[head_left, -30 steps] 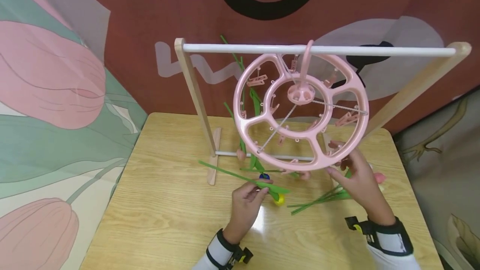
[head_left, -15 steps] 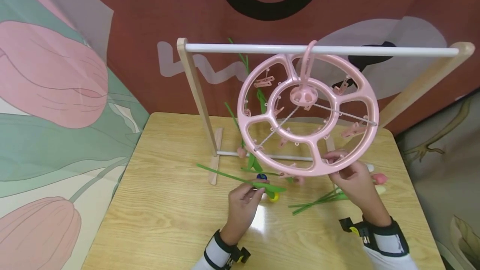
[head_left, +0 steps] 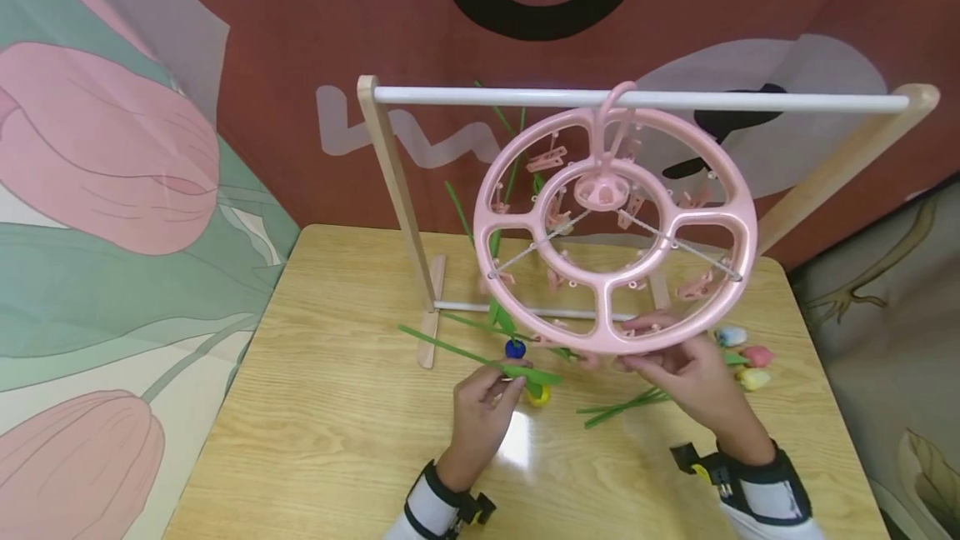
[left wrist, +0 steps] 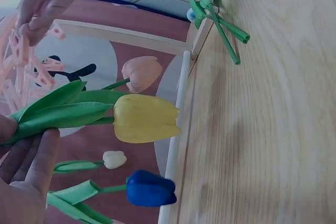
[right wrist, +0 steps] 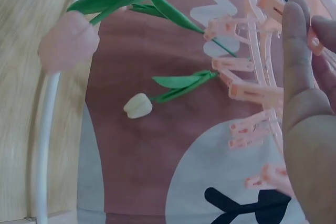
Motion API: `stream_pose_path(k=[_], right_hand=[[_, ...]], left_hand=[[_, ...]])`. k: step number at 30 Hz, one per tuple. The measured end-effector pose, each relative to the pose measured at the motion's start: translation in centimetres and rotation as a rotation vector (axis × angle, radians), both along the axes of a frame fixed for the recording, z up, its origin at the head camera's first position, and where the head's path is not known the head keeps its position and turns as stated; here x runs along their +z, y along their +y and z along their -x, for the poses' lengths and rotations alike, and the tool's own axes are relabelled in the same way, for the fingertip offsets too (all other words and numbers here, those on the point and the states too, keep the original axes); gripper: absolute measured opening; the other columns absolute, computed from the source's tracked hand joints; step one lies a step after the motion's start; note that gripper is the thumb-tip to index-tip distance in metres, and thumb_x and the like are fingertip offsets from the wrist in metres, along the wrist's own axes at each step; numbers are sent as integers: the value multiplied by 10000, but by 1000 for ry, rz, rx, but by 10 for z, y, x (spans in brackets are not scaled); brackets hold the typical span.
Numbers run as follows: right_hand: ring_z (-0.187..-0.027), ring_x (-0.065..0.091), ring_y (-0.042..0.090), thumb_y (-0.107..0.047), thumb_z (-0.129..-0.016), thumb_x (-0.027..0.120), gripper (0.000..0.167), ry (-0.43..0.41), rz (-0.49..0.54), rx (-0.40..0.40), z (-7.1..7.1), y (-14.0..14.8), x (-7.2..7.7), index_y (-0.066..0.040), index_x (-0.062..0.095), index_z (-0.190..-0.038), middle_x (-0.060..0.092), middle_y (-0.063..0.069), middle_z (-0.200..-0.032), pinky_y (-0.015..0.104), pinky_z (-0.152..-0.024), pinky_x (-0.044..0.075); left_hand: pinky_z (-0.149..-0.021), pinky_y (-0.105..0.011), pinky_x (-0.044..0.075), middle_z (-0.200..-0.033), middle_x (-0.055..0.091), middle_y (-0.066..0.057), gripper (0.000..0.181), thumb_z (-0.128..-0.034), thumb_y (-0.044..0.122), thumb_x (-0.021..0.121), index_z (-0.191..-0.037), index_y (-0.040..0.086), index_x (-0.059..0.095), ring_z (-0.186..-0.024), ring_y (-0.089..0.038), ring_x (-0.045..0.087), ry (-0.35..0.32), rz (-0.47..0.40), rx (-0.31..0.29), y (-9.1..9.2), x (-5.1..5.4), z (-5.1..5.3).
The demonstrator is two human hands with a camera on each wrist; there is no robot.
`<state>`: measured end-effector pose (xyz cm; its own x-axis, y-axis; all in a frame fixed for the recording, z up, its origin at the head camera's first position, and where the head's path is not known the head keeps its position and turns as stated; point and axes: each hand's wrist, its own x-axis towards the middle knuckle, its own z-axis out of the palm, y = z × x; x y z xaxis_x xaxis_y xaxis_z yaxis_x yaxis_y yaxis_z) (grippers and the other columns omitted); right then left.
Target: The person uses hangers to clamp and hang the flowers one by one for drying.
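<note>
My left hand [head_left: 482,415] pinches the green stem and leaves of a yellow tulip [left wrist: 146,119], an artificial flower with its bloom toward the right. My right hand [head_left: 693,369] is at the near right rim of a round pink hanger [head_left: 617,342], pinching a pink clothes peg [right wrist: 315,44] under it. Other pegs [right wrist: 257,92] dangle around the rings. From some of them hang a white tulip [right wrist: 138,106], a pale pink tulip [right wrist: 68,42] and a blue tulip [left wrist: 151,188], heads down. The hanger partly hides the right fingertips in the head view.
A wooden stand with a white top bar [head_left: 480,96] carries the hanger by its hook. Its lower white bar [head_left: 465,307] runs close above the wooden table [head_left: 322,407]. Several loose tulips [head_left: 756,355] lie at the right, stems pointing left. A printed cloth [head_left: 285,40] hangs behind.
The hanger has turned clockwise as seen from above, its near rim shifting left with the right hand. The hung tulips have swung round with it. My left hand keeps the yellow tulip, moving slightly left.
</note>
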<state>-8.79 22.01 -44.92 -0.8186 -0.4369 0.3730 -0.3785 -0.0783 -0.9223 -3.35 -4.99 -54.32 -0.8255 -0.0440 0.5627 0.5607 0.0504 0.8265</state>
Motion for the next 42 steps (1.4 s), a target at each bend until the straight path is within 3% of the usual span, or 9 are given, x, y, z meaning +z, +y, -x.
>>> stream_pose_path(k=[3, 10, 18, 24, 31, 38, 42], right_hand=[[-984, 739, 104, 326, -766, 667, 443, 30, -18, -18, 0, -7, -2, 191, 568, -1176, 705, 6, -1181, 265, -811, 648], [-1160, 663, 148, 315, -696, 725, 502, 115, 29, -21, 0, -29, -7, 92, 652, -1140, 685, 123, -1210, 233, -987, 587], [-1121, 681, 78, 246, -731, 765, 410, 30, -19, -77, -3, -54, -10, -1, 694, -1051, 721, -87, -1182, 201, -966, 585], [-1089, 704, 89, 170, -742, 806, 317, 61, 22, -89, -1, -67, -12, 84, 667, -1014, 733, -83, -1169, 218, -933, 604], [-1091, 708, 57, 124, -758, 817, 231, 93, -1, -149, -1, -80, -15, 73, 678, -935, 744, -147, -1113, 192, -889, 604], [-1118, 700, 61, 100, -784, 805, 248, 116, 6, -148, 0, -85, -14, 94, 670, -992, 747, -141, -1118, 198, -893, 608], [-1128, 697, 55, 36, -805, 811, 250, 114, 6, -140, -1, -86, -13, 97, 667, -1000, 745, -147, -1120, 195, -899, 604]], left_hand=[[-800, -347, 660, -1065, 737, -257, 225, -883, -167, 691, -1091, -83, 704, -963, -340, 756, 19, 40, 13, -1, -3, 3], [-739, -354, 671, -1024, 720, -307, 243, -819, -255, 680, -1040, -154, 687, -859, -384, 752, 9, 118, 27, -2, 32, 5], [-765, -293, 660, -1040, 733, -284, 229, -865, -203, 685, -1081, -127, 705, -870, -372, 759, -40, 84, 14, 4, 18, 12], [-746, -303, 664, -968, 737, -258, 233, -867, -198, 685, -1086, -120, 704, -829, -376, 756, -28, 66, 10, 7, 29, 11], [-696, -335, 672, -935, 738, -231, 228, -852, -202, 700, -1053, -95, 711, -814, -354, 758, -10, 108, 18, 10, 42, 10], [-680, -316, 669, -930, 738, -235, 238, -833, -216, 708, -1040, -98, 716, -790, -351, 755, 13, 120, 10, 12, 43, 9], [-687, -301, 667, -938, 739, -235, 248, -830, -223, 705, -1041, -93, 715, -794, -359, 756, 0, 114, 13, 14, 33, 11]])
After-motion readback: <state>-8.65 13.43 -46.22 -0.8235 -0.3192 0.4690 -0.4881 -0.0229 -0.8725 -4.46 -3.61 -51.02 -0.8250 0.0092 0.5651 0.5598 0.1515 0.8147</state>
